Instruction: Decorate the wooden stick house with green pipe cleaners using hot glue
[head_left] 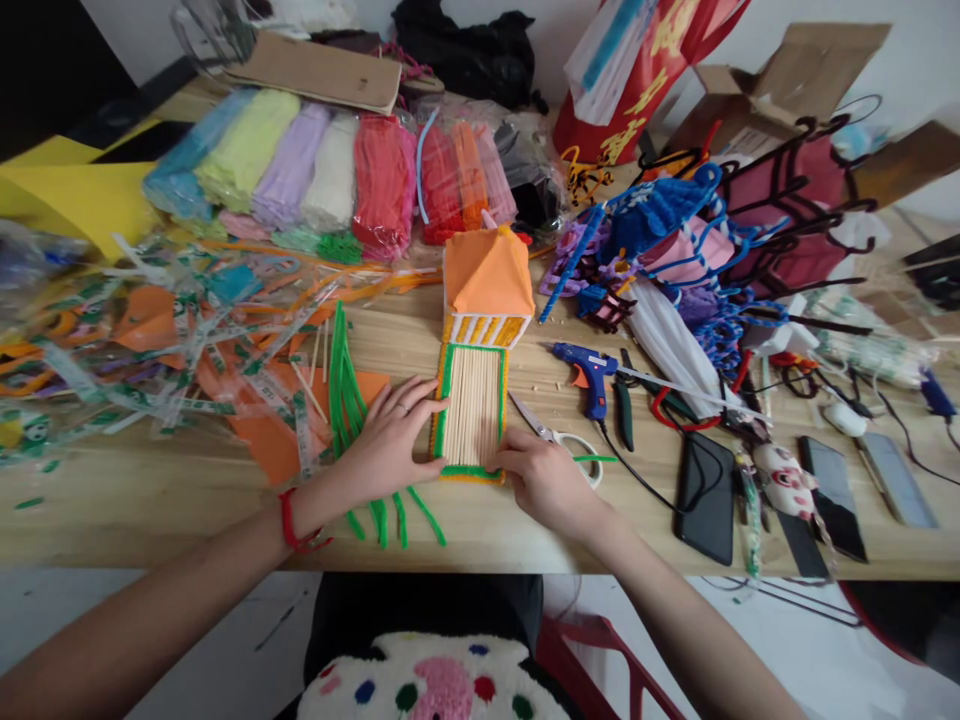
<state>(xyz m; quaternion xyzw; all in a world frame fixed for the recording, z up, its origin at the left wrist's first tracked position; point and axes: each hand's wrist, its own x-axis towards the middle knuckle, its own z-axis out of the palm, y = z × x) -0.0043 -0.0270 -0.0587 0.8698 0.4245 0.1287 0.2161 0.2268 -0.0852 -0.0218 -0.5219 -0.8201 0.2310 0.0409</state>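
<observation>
Nearest me, loose green fuzzy strips (343,385) run under the left wrist, their ends fanned across the pale wooden table (225,535). I see the right hand (546,478) curled, fingertips at the near right corner of a flat panel of pale wooden sticks (477,405) edged in green and orange fuzzy trim; whether it pinches anything I cannot tell. The left hand (395,432) is spread, thumb and fingers against the panel's left edge. The panel lies flat between both hands. I'd worry that uneven pressure could skew the panel or lift its trim, and that a sleeveless forearm could drag the strips. White-handled scissors (553,435) lie just right; a careless knuckle could meet them. Farther right, the blue glue gun (590,372) might burn if hot. Beyond the panel, adjoining it, a small orange-roofed model house (489,275) could be knocked loose by twisting.
</observation>
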